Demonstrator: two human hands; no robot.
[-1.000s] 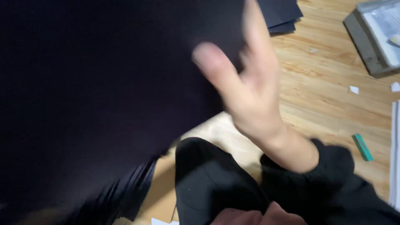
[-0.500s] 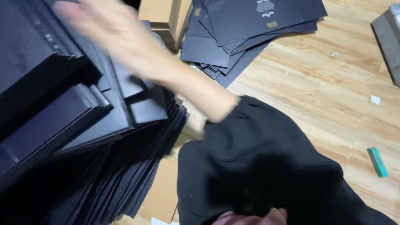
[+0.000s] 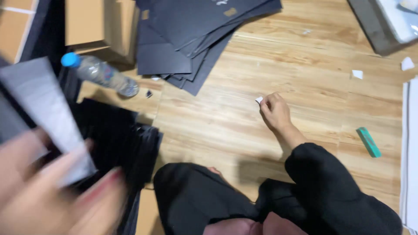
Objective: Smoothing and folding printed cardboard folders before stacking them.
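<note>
the right hand [image 3: 275, 112] pinches a small white paper scrap [image 3: 259, 100] on the wooden floor [image 3: 305, 56], while the blurred left hand [image 3: 48, 196] grips a grey sheet [image 3: 43, 104].

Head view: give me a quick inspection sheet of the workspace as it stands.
Surface: wooden floor, with white paper scraps.
Job's things: small white scrap at the right hand's fingertips; grey sheet by the blurred left hand; black stack beneath.
Clutter: plastic bottle with blue cap lying down; fanned black sheets; green stick; cardboard box.
Hands: right hand on the floor, fingers pinched at the scrap; left hand close to the camera, too blurred to judge its grip.
Cables: nothing seen.
Surroundings: grey tray top right; white sheets at right edge.
</note>
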